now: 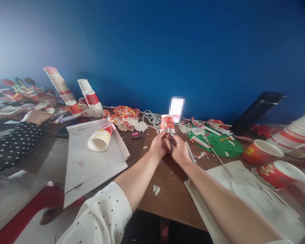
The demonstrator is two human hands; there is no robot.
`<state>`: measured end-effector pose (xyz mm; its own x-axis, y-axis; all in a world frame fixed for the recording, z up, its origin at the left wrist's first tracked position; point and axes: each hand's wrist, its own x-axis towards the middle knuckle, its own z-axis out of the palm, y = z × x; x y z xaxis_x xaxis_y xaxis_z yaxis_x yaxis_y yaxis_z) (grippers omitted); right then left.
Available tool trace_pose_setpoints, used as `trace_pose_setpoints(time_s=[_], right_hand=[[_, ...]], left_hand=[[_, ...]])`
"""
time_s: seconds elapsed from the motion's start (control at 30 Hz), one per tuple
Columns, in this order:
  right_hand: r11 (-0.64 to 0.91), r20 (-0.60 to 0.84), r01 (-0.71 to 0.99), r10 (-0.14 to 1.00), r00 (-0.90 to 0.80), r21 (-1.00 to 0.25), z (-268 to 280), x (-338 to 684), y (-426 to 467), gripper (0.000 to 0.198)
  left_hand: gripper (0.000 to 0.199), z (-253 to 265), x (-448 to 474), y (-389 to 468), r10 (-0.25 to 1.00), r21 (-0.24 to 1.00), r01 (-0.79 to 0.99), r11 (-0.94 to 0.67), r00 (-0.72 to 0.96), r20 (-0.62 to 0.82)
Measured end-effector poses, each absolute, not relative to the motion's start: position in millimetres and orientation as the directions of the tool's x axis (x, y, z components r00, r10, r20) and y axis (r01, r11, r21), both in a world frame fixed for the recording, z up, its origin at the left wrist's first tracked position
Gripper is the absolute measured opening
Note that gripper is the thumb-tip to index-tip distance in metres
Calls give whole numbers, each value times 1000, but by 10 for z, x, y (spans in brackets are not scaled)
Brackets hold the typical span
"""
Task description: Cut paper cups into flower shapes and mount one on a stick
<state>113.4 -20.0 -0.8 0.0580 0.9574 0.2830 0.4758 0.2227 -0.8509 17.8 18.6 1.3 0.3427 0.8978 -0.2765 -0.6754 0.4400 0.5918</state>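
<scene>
Over the middle of the brown table, my left hand [158, 146] is closed on a red and white printed paper cup [165, 123]. My right hand [181, 150] has its fingers wrapped round the handles of a pair of scissors [171, 145], whose blades point up against the cup. How far the blades cut into the paper I cannot tell. On a white sheet [91, 178] to the left lie nested paper cups [99, 139] on their side. Small white paper scraps [156, 190] are scattered below my hands.
Stacked cups [61, 86] lean at the back left, near cut paper flowers [125, 117]. A green disc [230, 145] bears scraps on the right, beside red cups [262, 151] and a black cylinder [259, 108]. At far left, another person's hands [37, 116] work among clutter.
</scene>
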Motion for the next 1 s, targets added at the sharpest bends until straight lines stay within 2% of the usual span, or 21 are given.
trace_pose_setpoints(time_s=[0.2, 0.4, 0.57, 0.7, 0.87, 1.0], right_hand=[[191, 237, 426, 970, 59, -884, 38, 1112, -229, 33], [179, 227, 366, 969, 93, -913, 84, 1133, -187, 43], [206, 244, 327, 967, 78, -922, 29, 1160, -145, 42], [224, 261, 331, 963, 71, -917, 10, 1173, -137, 43], [175, 202, 220, 974, 104, -960, 66, 1139, -147, 44], [133, 152, 148, 980, 129, -980, 112, 1130, -140, 42]], left_hand=[[48, -16, 155, 222, 885, 596, -654, 466, 341, -317], [31, -33, 221, 241, 904, 507, -760, 406, 254, -343], [35, 33, 235, 204, 900, 478, -774, 415, 275, -338], [28, 71, 230, 186, 906, 451, -805, 385, 237, -351], [33, 77, 206, 185, 880, 531, -710, 463, 296, -371], [35, 70, 211, 185, 891, 577, -685, 445, 275, -361]])
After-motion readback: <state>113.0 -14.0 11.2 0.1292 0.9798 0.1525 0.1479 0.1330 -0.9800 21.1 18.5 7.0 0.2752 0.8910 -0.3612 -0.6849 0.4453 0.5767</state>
